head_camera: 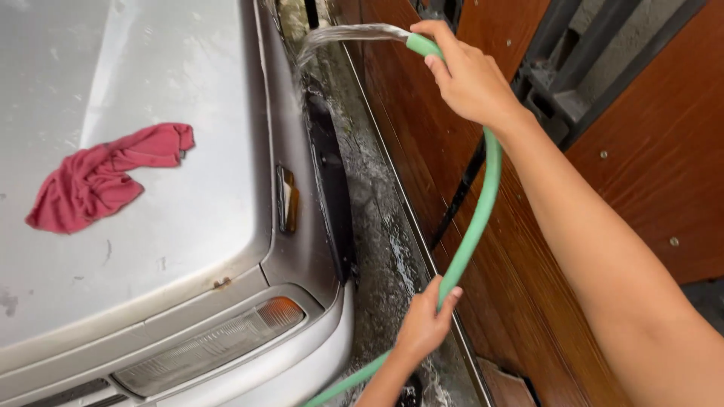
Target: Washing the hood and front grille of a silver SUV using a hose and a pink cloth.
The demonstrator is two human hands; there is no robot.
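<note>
The right hand [471, 75] is clamping the nozzle end of the flexible green rubber hose [473, 226], which is spraying the silver car [151, 226] flank, while the left hand [424, 325] is gripping lower on its wet, likely slippery, water-weighted length.

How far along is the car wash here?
Done: the ground beside the car is wet. In hand: the right hand aims the hose so water hits the car's side, while the left hand grips it lower down. Left: the hood looks mostly dry, with a red rag lying unused.
</note>
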